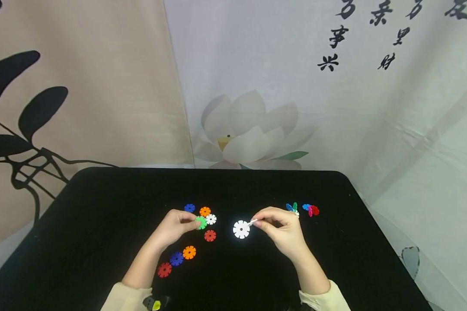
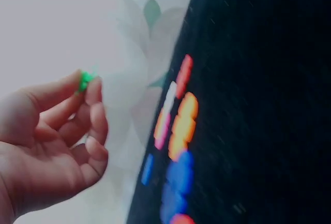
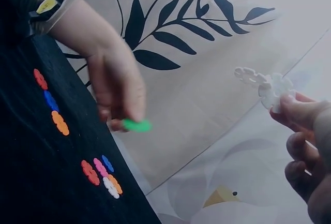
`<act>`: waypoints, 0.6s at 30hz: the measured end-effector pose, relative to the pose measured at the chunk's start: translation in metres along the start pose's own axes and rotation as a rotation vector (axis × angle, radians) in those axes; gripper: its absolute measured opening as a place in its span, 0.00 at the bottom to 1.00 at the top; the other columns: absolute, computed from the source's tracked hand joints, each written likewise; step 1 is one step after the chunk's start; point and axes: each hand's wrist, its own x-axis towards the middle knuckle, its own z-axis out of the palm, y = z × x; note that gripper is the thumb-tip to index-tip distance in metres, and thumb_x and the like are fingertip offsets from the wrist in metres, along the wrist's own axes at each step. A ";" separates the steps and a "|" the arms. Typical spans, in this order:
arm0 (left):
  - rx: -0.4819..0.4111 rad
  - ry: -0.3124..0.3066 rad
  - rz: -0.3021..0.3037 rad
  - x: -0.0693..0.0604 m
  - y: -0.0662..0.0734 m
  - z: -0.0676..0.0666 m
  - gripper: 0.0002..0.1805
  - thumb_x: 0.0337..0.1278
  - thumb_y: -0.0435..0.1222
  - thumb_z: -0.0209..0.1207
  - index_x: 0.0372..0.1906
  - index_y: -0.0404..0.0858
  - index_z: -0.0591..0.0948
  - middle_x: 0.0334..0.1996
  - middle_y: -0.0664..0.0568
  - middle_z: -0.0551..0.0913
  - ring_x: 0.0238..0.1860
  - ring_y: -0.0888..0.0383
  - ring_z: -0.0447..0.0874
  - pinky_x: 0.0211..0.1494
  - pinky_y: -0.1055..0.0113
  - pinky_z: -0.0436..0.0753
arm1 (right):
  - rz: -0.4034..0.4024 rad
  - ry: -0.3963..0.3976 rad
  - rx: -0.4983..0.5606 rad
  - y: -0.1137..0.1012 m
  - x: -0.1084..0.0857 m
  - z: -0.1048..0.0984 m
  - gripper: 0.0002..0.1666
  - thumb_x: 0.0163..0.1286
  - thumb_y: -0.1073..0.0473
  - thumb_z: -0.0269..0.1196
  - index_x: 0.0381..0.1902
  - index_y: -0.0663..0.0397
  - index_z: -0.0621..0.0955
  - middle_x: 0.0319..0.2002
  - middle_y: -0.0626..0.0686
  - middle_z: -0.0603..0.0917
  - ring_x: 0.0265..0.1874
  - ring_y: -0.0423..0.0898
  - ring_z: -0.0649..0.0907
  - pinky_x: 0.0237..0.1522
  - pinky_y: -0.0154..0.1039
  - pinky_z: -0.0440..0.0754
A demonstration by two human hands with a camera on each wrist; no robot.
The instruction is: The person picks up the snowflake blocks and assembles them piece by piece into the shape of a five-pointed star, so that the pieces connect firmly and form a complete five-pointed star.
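My left hand (image 1: 173,229) pinches a green slotted snowflake disc (image 1: 201,222) between thumb and fingertips. In the left wrist view the green disc (image 2: 85,80) shows only as a small part above the fingertips. Over to the right, my right hand (image 1: 282,229) grips a white snowflake-disc piece (image 1: 241,230) by thumb and forefinger. Two white discs (image 3: 276,90) set at an angle to each other make up that piece in the right wrist view; their joint is partly hidden by the fingers. Both held pieces are apart from each other.
Loose blue (image 1: 189,208), orange (image 1: 205,211), white (image 1: 211,219) and red (image 1: 210,235) discs lie about the left hand, with a pink disc (image 3: 101,167) among them. Nearer are orange (image 1: 189,252), blue (image 1: 177,258) and red (image 1: 164,270) discs. Coloured clusters (image 1: 310,210) lie right on the black table (image 1: 233,185).
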 end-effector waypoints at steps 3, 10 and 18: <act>-0.079 0.025 0.054 -0.004 0.013 0.001 0.09 0.63 0.36 0.60 0.39 0.35 0.84 0.34 0.49 0.83 0.40 0.46 0.81 0.46 0.56 0.79 | 0.004 -0.007 -0.003 0.001 0.000 0.002 0.17 0.48 0.89 0.61 0.32 0.70 0.81 0.30 0.58 0.84 0.28 0.43 0.81 0.30 0.32 0.79; -0.211 0.009 0.174 -0.014 0.041 0.008 0.10 0.65 0.36 0.57 0.44 0.33 0.82 0.37 0.46 0.84 0.43 0.40 0.81 0.48 0.56 0.80 | 0.013 -0.029 -0.007 0.002 0.000 0.007 0.16 0.49 0.88 0.61 0.31 0.69 0.81 0.30 0.58 0.85 0.27 0.43 0.83 0.29 0.32 0.79; -0.255 -0.024 0.195 -0.026 0.063 0.021 0.10 0.66 0.37 0.57 0.44 0.33 0.82 0.38 0.47 0.84 0.42 0.44 0.82 0.47 0.60 0.81 | -0.001 -0.062 0.020 0.001 -0.002 0.014 0.17 0.48 0.89 0.62 0.32 0.70 0.81 0.29 0.60 0.85 0.27 0.44 0.83 0.27 0.32 0.80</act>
